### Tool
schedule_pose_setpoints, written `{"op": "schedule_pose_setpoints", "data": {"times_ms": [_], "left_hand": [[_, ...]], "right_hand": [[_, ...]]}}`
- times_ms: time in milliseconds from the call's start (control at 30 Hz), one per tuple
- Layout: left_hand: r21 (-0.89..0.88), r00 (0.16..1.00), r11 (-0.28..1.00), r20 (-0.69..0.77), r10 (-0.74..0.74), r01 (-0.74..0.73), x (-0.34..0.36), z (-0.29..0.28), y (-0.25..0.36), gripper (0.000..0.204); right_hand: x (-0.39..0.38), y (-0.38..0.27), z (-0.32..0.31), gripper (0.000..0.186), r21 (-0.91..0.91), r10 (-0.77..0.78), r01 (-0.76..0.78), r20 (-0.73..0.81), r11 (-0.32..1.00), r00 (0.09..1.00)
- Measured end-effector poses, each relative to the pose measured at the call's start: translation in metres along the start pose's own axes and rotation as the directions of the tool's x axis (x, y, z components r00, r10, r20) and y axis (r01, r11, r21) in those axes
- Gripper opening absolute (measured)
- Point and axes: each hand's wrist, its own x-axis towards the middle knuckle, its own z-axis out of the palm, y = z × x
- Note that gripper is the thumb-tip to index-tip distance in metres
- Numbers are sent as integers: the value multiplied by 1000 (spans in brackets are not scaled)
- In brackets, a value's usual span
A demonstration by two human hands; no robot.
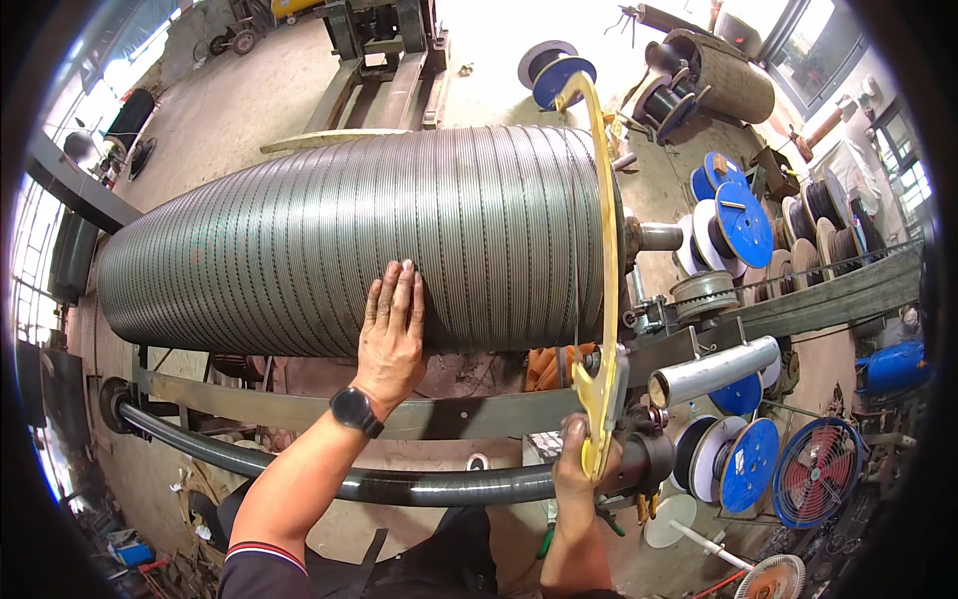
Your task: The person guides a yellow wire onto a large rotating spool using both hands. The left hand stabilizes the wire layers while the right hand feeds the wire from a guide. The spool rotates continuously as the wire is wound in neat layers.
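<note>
A large metal roller (329, 230), ribbed with close rings and dark dashed lines, lies across the view. My left hand (392, 334), with a black watch on its wrist, rests flat on the near side of the roller, fingers stretched out. My right hand (577, 464) is wrapped round the handle of a yellow hacksaw (607, 220). The saw's frame reaches away from me over the roller's right end. Its thin blade runs across the ringed surface close to that end; whether it bites into the metal I cannot tell.
A black tube (439, 486) runs along the near side, by a steel beam (449, 417). The roller's shaft (659, 237) juts out at right. Blue-flanged spools (743, 225) and a fan (818, 471) stand to the right. Beyond the roller are forklift forks (404, 90).
</note>
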Motion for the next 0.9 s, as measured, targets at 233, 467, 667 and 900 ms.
{"op": "schedule_pose_setpoints", "data": {"times_ms": [233, 467, 667, 900], "left_hand": [[88, 1000, 996, -24, 4, -2, -9, 10, 3, 105], [88, 1000, 996, -22, -16, 18, -24, 22, 7, 109], [155, 999, 988, 33, -21, 16, -28, 18, 7, 110], [126, 998, 992, 66, 14, -23, -22, 4, 6, 108]], "right_hand": [[17, 21, 15, 10, 8, -18, 18, 6, 1000, 1000], [37, 5, 30, 11, 77, -9, 15, -73, 997, 997], [0, 26, 6, 9, -4, -67, 67, -9, 998, 998], [50, -3, 24, 6, -1, -117, 117, 5, 993, 993]]}}
